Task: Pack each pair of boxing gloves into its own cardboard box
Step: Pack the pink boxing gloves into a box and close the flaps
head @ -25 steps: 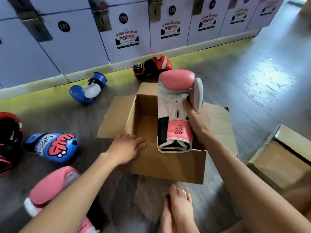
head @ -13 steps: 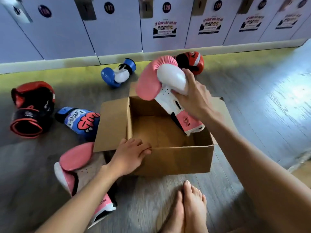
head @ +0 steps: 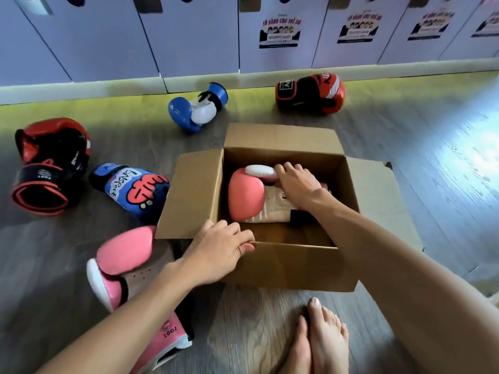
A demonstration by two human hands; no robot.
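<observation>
An open cardboard box (head: 283, 265) stands on the floor in front of me. One pink boxing glove (head: 245, 198) lies inside it on the bottom. My right hand (head: 297, 184) reaches into the box and holds this glove, fingers over its white thumb part. My left hand (head: 221, 249) grips the box's front rim near the left corner. The second pink boxing glove (head: 127, 255) lies on the floor outside the box, left of it, partly under my left forearm.
Two blue gloves (head: 135, 190) (head: 194, 109) and two red-and-black gloves (head: 51, 163) (head: 310, 93) lie scattered on the wooden floor. White lockers (head: 189, 36) line the back. My bare feet (head: 318, 338) rest just before the box.
My right hand has lowered the pink glove from above the box down onto its bottom. My left hand has kept its place on the box's front rim.
</observation>
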